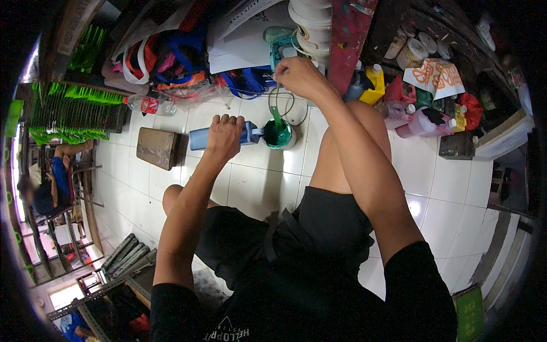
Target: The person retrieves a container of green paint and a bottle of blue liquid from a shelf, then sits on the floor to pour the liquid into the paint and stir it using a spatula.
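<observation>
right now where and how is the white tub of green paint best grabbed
Probably by the outer wall of the white tub, from the near side: it's round, the blue jug crowds its left, a green-coated stick stands at the far rim.

Glossy white tiled floor point(250, 185); slotted metal frame point(99, 292) lower left, bright window point(64, 296) near it

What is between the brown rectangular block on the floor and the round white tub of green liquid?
In the head view, a blue boxy plastic container, gripped by the left hand, is between block and tub.
</observation>
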Tool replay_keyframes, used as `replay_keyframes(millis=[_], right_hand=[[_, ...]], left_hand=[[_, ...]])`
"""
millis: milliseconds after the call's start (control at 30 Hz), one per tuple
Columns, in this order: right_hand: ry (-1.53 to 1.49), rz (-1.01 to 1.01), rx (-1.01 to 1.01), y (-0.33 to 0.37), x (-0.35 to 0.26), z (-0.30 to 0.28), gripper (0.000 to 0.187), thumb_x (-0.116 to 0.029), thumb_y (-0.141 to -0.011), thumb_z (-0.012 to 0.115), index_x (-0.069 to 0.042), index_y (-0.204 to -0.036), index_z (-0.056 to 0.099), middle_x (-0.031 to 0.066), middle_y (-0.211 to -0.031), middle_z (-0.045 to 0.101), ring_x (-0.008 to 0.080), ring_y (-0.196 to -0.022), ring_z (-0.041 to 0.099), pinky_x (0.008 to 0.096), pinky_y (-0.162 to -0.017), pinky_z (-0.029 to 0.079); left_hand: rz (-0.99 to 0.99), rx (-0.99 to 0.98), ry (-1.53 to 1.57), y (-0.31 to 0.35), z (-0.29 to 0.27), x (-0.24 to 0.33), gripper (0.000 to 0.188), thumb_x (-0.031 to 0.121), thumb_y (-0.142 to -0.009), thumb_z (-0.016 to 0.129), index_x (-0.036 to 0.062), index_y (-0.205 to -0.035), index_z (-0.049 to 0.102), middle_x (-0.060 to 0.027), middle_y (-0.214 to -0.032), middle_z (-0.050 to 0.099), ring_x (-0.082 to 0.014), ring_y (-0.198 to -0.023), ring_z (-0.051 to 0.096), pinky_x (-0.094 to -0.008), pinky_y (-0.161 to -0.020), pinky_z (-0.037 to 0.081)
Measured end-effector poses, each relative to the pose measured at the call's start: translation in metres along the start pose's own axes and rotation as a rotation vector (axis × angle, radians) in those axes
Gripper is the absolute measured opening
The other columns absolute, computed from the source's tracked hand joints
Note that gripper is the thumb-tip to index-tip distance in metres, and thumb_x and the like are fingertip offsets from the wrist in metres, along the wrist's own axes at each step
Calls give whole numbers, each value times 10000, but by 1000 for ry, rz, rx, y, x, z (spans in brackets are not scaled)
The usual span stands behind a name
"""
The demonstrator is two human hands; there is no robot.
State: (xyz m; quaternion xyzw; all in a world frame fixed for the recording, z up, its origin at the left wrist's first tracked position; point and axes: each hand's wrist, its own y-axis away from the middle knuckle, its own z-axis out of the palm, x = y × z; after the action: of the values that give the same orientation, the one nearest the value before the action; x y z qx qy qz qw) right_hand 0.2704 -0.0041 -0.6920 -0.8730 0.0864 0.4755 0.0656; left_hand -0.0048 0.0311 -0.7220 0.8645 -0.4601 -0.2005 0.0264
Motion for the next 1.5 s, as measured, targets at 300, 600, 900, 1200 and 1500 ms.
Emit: replay_keyframes(millis=[300, 600, 900, 1200, 1500], right_hand=[[17, -3, 22, 2, 4, 0, 186, -201, -792, 689, -48, -882, 746, 205, -913, 727, 363, -899, 704, 437, -836, 538], [17, 27, 5, 5, 1, -6, 217, -178, -813, 683, -18, -946, 748, 183, -918, 739, 312, -874, 711, 383, -822, 539], [22, 56, 3, 4, 2, -5, 209, -221, -811, 702, -44, -912, 747, 201, -942, 731, 353, -953, 703, 428, -869, 535], [13, 16, 16, 3, 5, -3, 192, -206, -790, 698, -52, -891, 753, 199, -926, 731, 361, -926, 705, 438, -864, 538], [1, 24, 22, 3, 5, -4, 187, -204, -785, 697, -54, -882, 754, 194, -935, 733, 360, -929, 704, 440, -857, 542]], left_hand=[[19, 0, -67, -4, -12, 7, 306, 74, -751, 658, 75, -1048, 587, -85, -985, 671, -230, -993, 613, -367, -856, 405], [31, 12, -109, -6, -12, 9, 307, 81, -743, 671, 82, -1037, 584, -85, -972, 674, -231, -988, 616, -366, -860, 399], [32, -8, -126, -7, -16, 10, 293, 85, -743, 678, 79, -1019, 583, -92, -965, 684, -232, -992, 626, -361, -862, 401], [43, 1, -117, -8, -20, 10, 308, 85, -733, 690, 70, -1027, 601, -94, -973, 691, -233, -985, 633, -356, -861, 401], [46, -15, -136, -10, -23, 11, 316, 96, -742, 690, 74, -1044, 598, -93, -979, 694, -229, -1006, 633, -356, -866, 396]])
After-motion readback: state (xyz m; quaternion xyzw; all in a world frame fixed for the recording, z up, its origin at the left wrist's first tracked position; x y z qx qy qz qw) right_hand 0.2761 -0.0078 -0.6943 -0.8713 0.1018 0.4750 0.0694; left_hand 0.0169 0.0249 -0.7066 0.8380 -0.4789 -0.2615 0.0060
